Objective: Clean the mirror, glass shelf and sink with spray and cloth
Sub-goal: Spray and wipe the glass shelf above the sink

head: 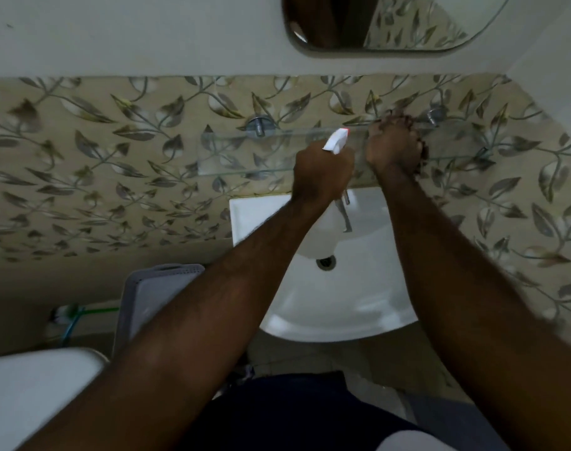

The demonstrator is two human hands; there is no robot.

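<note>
My left hand (321,172) grips a spray bottle; its white nozzle with a red tip (336,140) points at the glass shelf (245,151), and the pale bottle body (321,237) hangs below my wrist over the sink. My right hand (394,144) is curled and pressed on the shelf's right part near a metal bracket (435,116). A dark bit of cloth (422,153) peeks out at that hand's right edge; the remainder is hidden. The white sink (326,307) lies below the shelf, under both forearms. The mirror's lower edge (375,30) shows at the top.
A chrome tap (346,209) and the drain (325,262) sit in the sink. A grey rimmed tray or lid (154,297) leans left of the sink. A white toilet part (33,392) is at the lower left, with a green hose (95,310) behind. Leaf-patterned tiles cover the wall.
</note>
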